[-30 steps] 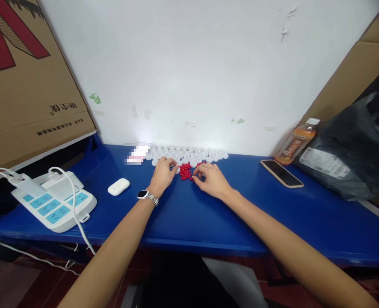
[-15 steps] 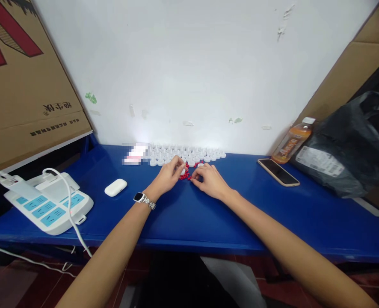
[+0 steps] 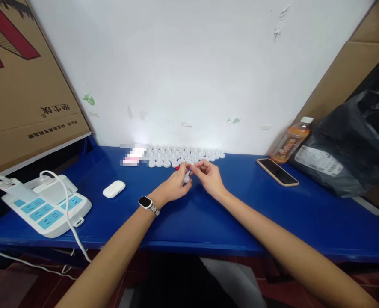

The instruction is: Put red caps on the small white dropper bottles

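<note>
My left hand is closed around a small white cap with a pointed nozzle, its tip up and leaning right. My right hand pinches at that tip with thumb and forefinger. A speck of red shows between the fingertips, probably one of the small red pieces, though it is mostly hidden. Behind my left fingers a few small red pieces show on the blue table; my hands cover the rest. Rows of similar white caps stand just beyond, against the wall.
To the left lie a white earbud case and a power strip with white cables. On the right are a phone, an orange drink bottle and a dark plastic bag. A cardboard box stands at far left.
My left hand has turned and drawn slightly nearer, lifting the white cap off the red pieces. My right hand has come up from the red pieces to the cap's tip.
</note>
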A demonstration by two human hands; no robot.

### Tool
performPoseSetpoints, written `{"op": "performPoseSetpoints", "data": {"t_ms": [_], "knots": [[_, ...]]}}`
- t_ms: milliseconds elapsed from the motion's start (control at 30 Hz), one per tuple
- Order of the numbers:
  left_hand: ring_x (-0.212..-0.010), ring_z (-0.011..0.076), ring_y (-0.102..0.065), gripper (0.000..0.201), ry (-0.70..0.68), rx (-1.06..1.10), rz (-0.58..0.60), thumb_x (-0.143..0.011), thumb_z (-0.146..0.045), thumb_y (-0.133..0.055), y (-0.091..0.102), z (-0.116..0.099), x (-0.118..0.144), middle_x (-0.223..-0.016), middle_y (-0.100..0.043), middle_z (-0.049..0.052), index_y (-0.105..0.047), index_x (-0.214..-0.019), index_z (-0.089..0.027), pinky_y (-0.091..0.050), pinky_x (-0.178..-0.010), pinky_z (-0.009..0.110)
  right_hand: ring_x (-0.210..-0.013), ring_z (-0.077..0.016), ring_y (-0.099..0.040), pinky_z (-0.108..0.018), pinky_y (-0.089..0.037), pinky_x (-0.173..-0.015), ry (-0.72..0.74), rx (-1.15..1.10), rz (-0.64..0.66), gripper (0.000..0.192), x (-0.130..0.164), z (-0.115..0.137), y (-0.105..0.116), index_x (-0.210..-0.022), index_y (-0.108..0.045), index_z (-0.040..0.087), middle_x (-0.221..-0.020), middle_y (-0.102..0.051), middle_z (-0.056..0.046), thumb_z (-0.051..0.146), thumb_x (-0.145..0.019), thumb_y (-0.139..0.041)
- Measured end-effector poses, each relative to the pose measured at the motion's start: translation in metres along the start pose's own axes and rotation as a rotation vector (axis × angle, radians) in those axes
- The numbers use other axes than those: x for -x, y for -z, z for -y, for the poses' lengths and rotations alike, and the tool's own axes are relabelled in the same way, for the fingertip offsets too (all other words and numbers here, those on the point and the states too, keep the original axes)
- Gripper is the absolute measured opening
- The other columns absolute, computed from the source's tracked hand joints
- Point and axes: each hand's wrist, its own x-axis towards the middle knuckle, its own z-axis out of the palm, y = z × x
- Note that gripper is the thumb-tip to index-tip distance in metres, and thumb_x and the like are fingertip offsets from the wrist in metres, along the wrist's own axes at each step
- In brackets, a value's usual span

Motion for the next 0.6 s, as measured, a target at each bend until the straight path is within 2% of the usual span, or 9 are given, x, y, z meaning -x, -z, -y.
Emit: {"op": "performPoseSetpoints", "data": {"t_ms": [200,367,600], "knots": [[-0.089,0.0224,-0.066,0.032,-0.006,0.001,0.002,-0.09,-0.021,-0.047,0.003,-0.005,0.0,-0.103,-0.065,0.008,-0.036,-0.12,-0.02,-0.049,-0.079,0.035,-0.065,-0.0149,-0.058,-0.029,-0.047,-0.065,0.091,0.1,0.016,0.031,0.007,0.0,-0.001,-0.079,-0.062,0.02,-0.073,-0.065,-0.002,0.05,-0.085,-0.068],[-0.093,0.0245,-0.068,0.041,0.018,0.001,0.019,-0.088,-0.02,-0.049,0.002,-0.002,0.0,-0.104,-0.066,0.009,-0.034,-0.126,-0.02,-0.05,-0.08,0.036,-0.065,-0.0139,-0.054,-0.028,-0.044,-0.065,0.153,0.192,0.045,0.028,0.011,0.005,0.0,-0.079,-0.063,0.02,-0.072,-0.063,0.0,0.047,-0.088,-0.065],[-0.077,0.0176,-0.065,0.045,0.044,0.053,-0.012,-0.085,-0.019,-0.052,0.002,-0.003,-0.001,-0.093,-0.064,0.003,-0.033,-0.126,-0.02,-0.048,-0.071,0.029,-0.066,-0.0145,-0.054,-0.029,-0.045,-0.068,0.192,0.214,0.034,0.036,0.015,0.008,-0.004,-0.069,-0.056,0.021,-0.069,-0.06,0.0,0.048,-0.093,-0.058]]}}
